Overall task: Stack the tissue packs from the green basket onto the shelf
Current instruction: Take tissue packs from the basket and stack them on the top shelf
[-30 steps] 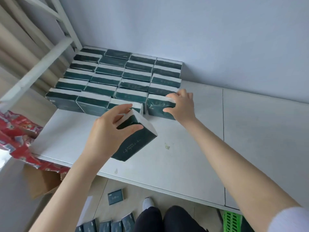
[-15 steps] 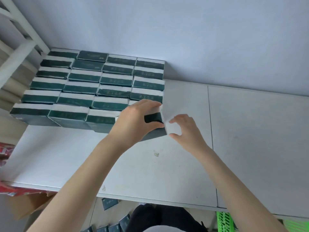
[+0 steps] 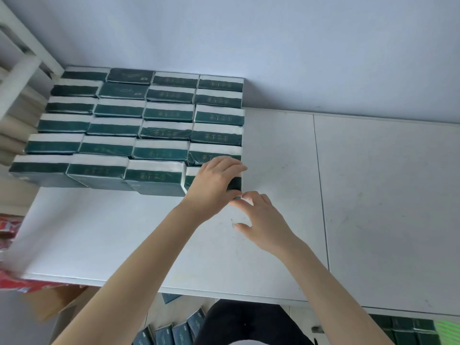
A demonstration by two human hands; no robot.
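Note:
Several dark green and white tissue packs [image 3: 159, 131] stand in tight rows on the white shelf [image 3: 373, 195], against the back left corner. My left hand [image 3: 214, 183] is shut on one more tissue pack [image 3: 235, 183], which sits at the front right corner of the block, touching the packs beside and behind it. My right hand [image 3: 258, 220] hovers just in front of that pack with fingers apart; its fingertips touch the pack's lower front edge. Most of the held pack is hidden under my left hand.
The green basket [image 3: 445, 329] shows at the bottom right, below the shelf, with dark packs [image 3: 403, 329] beside it. More packs [image 3: 171, 332] lie on the floor by my legs. A cardboard box [image 3: 49, 305] and red packaging [image 3: 10, 227] sit at the left. White frame bars [image 3: 22, 70] rise at the left.
My left hand carried the pack from above the shelf's front into the front right corner of the block. My right hand left the neighbouring pack and moved to the new pack's front edge.

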